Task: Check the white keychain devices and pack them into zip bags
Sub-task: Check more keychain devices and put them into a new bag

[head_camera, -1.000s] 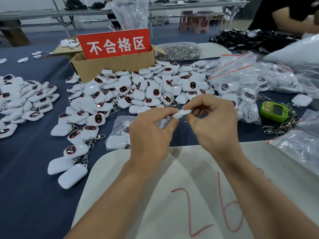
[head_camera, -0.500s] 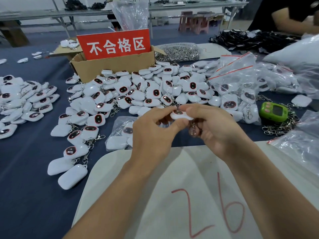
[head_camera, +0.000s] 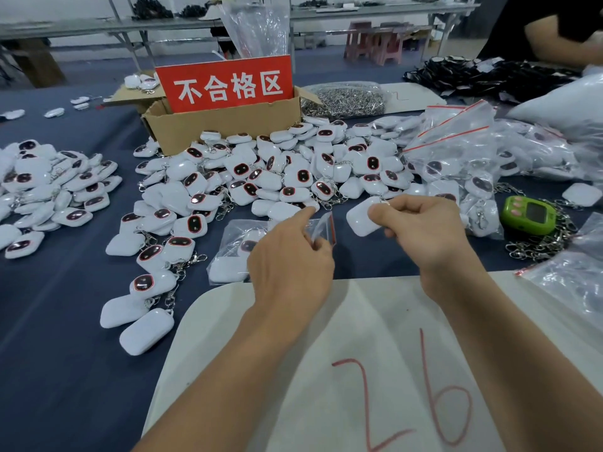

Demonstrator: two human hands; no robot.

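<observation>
Our right hand (head_camera: 427,230) pinches one white keychain device (head_camera: 360,220); our left hand (head_camera: 290,256) pinches a small zip bag (head_camera: 323,227) just beside it. Filled bags (head_camera: 456,164) lie at right. We judge most work is ahead, since a large loose pile (head_camera: 293,171) covers the worktop (head_camera: 65,337).

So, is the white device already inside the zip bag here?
No, the right hand holds the white device bare, outside the zip bag that the left hand pinches.

Factory QC and packing bench.
Bulk devices (head_camera: 293,177) heaped on blue cloth (head_camera: 65,321), red 不合格区 sign (head_camera: 225,84) in carton (head_camera: 225,123), bagged chains (head_camera: 346,99), zip bags (head_camera: 456,138), steel benches (head_camera: 375,11) behind.
</observation>
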